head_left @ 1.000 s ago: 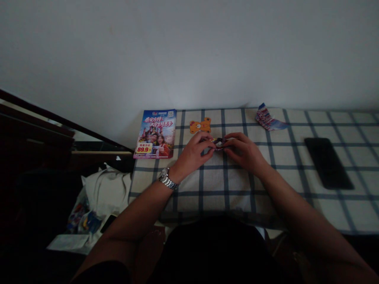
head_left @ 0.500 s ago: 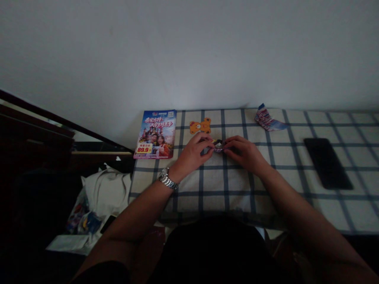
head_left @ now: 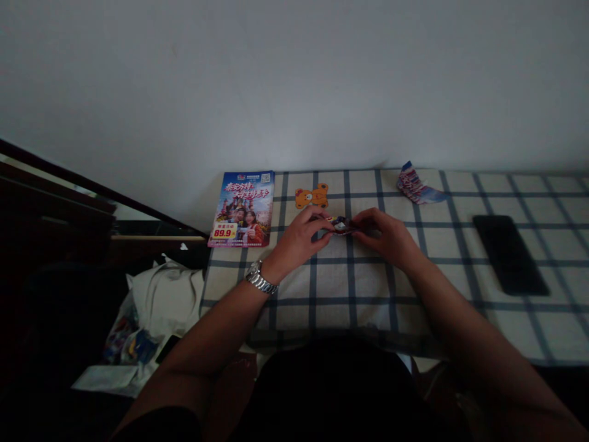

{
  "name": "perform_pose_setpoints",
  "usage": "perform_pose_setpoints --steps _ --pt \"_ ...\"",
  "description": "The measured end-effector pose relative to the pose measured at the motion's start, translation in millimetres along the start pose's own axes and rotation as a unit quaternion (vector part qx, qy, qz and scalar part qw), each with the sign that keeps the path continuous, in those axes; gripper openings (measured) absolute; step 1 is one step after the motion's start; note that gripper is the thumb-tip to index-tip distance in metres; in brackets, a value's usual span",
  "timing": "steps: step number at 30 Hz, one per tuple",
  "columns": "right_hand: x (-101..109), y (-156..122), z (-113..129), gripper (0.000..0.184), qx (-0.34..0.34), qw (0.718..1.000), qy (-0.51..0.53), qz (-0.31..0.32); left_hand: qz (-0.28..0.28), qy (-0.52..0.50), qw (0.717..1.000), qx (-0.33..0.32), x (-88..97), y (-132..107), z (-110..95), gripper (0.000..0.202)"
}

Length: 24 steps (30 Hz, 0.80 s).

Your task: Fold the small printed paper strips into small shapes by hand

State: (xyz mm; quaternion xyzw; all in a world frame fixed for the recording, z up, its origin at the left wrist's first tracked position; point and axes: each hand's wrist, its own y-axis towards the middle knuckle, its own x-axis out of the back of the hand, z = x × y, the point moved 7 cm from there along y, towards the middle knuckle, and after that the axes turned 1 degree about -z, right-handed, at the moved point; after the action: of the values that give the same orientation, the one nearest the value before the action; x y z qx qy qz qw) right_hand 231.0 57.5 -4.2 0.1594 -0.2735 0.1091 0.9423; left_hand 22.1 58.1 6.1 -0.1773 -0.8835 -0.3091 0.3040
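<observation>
A small folded leaflet (head_left: 341, 225) in dark, yellow, white and pinkish print is held just above the checked cloth. My left hand (head_left: 307, 238) pinches its left end between thumb and fingers; a metal watch (head_left: 261, 277) is on that wrist. At the other end, the fingers of my right hand (head_left: 381, 236) are closed on it. Behind my left hand lies an orange bear picture (head_left: 311, 196). To the left is a stack of printed leaflets (head_left: 242, 209) with a red "89.9" on the top one. Another leaflet, crumpled or folded (head_left: 418, 187), rests at the back right.
The checked cloth (head_left: 368, 288) covers the table, which meets a pale wall (head_left: 322, 86). A black phone (head_left: 510, 255) lies on the right. Below the table's left edge are a whitish bag (head_left: 168, 298) and dark furniture (head_left: 50, 227).
My right hand has shifted slightly right and its fingers have changed their hold at the leaflet's end. More of the folded leaflet shows between the hands. My left hand has hardly moved.
</observation>
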Motion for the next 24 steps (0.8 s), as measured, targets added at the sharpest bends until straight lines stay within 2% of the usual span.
perform_pose_setpoints --steps 2,10,24 --pt "1.1 0.3 1.6 0.023 0.001 1.0 -0.005 -0.006 0.002 -0.003 1.0 0.01 1.4 0.6 -1.4 0.022" --pt "4.0 0.6 7.0 0.015 0.015 1.0 0.023 -0.014 -0.01 -0.022 0.999 0.029 7.0 1.8 0.5 0.02" --pt "4.1 0.9 2.8 0.014 0.015 1.0 0.007 -0.011 0.004 -0.025 0.999 0.038 6.8 2.0 4.2 0.023"
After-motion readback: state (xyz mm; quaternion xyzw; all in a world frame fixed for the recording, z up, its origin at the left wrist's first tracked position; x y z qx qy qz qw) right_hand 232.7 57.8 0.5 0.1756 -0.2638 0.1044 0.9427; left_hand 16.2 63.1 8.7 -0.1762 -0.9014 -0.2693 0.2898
